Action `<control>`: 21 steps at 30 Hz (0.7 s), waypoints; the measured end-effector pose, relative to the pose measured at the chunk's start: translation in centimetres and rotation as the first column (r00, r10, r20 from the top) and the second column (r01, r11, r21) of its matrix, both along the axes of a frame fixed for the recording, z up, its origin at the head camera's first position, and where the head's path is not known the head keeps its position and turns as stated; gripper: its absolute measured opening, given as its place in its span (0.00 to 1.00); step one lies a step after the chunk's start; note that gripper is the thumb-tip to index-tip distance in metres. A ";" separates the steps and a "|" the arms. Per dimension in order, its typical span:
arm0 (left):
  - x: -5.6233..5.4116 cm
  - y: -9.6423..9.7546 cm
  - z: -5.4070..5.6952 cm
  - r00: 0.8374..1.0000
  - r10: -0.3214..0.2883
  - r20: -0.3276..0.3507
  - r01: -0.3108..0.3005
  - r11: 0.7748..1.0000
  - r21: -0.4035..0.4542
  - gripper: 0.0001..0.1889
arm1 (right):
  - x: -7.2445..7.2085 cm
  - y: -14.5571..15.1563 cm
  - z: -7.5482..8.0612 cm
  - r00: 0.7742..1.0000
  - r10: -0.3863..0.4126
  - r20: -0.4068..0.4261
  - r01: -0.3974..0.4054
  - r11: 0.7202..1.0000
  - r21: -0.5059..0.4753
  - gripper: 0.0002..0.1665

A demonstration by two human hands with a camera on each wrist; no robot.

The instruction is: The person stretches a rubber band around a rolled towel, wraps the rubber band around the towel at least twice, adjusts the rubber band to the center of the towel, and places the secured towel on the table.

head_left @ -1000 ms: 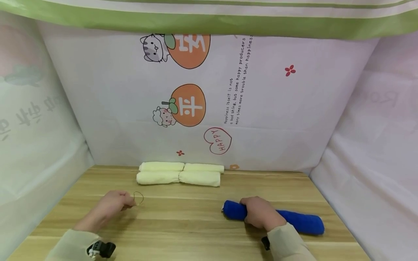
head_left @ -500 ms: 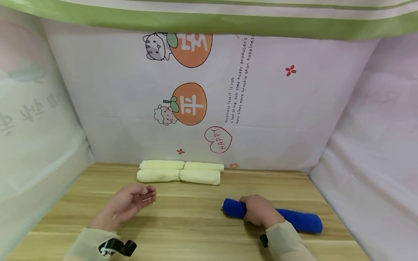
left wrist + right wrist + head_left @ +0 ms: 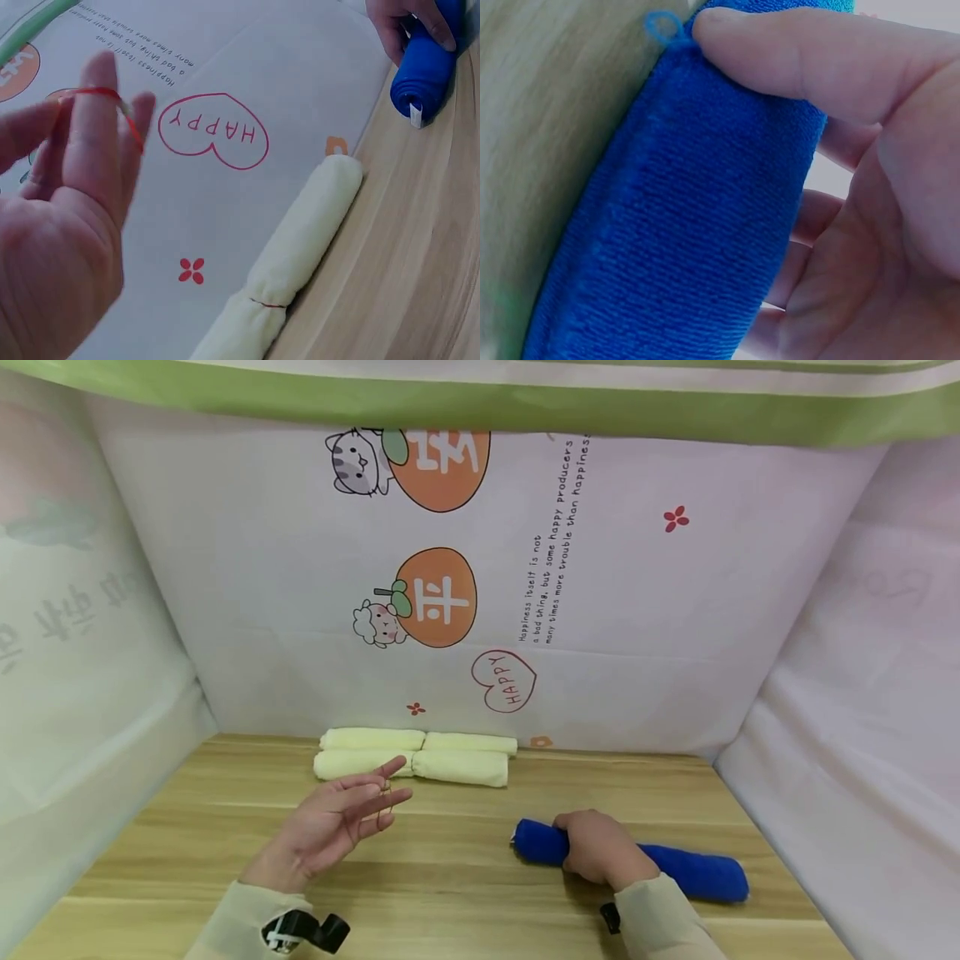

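Two yellow rolls (image 3: 459,767) lie beyond and left of the blue roll (image 3: 693,871), gripped by the right hand (image 3: 600,847); left of it, the left hand (image 3: 333,822), fingers extended, carries a red band (image 3: 97,91).

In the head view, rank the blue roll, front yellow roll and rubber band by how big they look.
1. Blue roll, perhaps helped by being nearer the camera
2. Front yellow roll
3. Rubber band, clearly smallest
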State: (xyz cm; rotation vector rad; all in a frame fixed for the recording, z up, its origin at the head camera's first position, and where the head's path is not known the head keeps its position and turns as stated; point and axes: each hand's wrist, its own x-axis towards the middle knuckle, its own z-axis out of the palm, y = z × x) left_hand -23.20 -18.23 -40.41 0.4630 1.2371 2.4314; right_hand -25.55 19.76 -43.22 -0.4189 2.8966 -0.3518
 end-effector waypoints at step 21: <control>1.4 4.6 1.2 0.922 0.167 -0.348 -0.346 0.756 -0.555 0.29 | 0.2 0.5 -0.3 0.999 -0.016 -0.030 0.015 1.000 -0.016 0.26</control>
